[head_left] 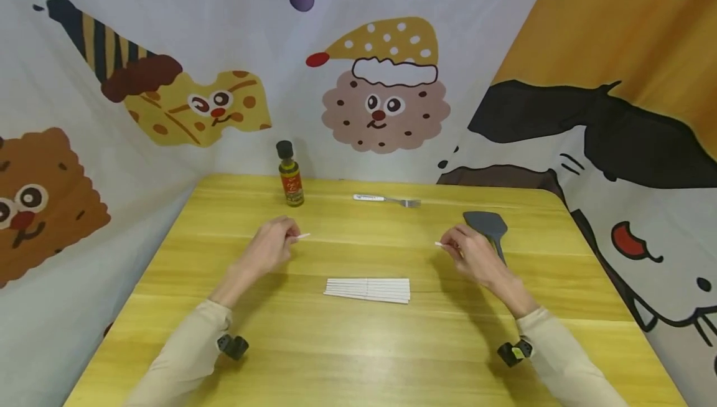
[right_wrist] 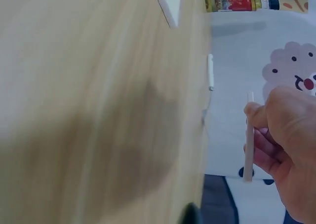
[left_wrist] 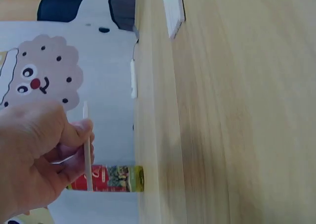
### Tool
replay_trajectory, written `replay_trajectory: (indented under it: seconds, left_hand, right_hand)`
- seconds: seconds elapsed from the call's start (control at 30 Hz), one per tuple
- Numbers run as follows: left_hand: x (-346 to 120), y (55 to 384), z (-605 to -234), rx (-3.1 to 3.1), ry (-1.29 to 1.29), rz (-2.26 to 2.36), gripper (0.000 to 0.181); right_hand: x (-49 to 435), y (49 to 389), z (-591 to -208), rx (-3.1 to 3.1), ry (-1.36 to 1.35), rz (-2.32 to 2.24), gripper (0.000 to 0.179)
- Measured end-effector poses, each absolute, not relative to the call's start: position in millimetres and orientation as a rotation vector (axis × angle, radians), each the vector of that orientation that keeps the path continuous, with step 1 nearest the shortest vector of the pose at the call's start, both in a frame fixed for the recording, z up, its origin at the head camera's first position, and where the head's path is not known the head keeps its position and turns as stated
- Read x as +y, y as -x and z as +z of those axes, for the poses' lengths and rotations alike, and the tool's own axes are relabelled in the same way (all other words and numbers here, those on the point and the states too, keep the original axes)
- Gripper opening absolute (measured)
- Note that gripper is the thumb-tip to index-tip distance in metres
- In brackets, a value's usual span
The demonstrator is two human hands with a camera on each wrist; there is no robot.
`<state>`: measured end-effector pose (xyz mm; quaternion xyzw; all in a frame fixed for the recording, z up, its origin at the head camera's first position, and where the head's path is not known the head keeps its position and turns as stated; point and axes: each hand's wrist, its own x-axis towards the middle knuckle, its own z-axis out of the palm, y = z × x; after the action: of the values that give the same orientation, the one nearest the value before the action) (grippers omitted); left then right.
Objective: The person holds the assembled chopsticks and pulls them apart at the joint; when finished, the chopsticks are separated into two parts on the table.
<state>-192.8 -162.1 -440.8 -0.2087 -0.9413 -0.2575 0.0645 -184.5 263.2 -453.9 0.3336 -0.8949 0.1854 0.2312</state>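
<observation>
My left hand [head_left: 270, 246] pinches a thin white stick [left_wrist: 88, 159] between thumb and fingers, above the left part of the table. On the other side, my right hand [head_left: 473, 254] pinches a similar white stick [right_wrist: 249, 155], its tip pointing inward. Both sticks are raised off the wood, and the hands are well apart. Between and nearer than the hands lies a flat white bundle [head_left: 386, 289] of narrow strips side by side, with a faint line across its middle. Neither hand touches it.
A bottle with a black cap and red label [head_left: 291, 183] stands at the back left of the wooden table [head_left: 358, 351]. Behind the bundle lies a fork with a white handle [head_left: 370, 198]. A grey spatula [head_left: 487, 223] lies just beyond my right hand. A printed curtain [head_left: 235, 21] hangs behind.
</observation>
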Motion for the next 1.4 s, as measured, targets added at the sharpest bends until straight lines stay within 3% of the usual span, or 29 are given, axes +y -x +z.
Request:
replay_trajectory:
  seconds: [0.5, 0.73, 1.4]
  left_hand:
    - [-142, 234, -423, -2.768, 0.792, -0.667, 0.006]
    - [-119, 263, -420, -2.843, 0.773, -0.72, 0.013]
    - [-65, 308, -459, -3.023, 0.702, -0.867, 0.015]
  right_hand:
    - [250, 218, -426, -2.532, -0.902, 0.475, 0.007]
    - [237, 243, -425, -2.608, -0.863, 0.502, 0.007]
    - [203, 294, -466, -2.831, -0.776, 0.582, 0.009]
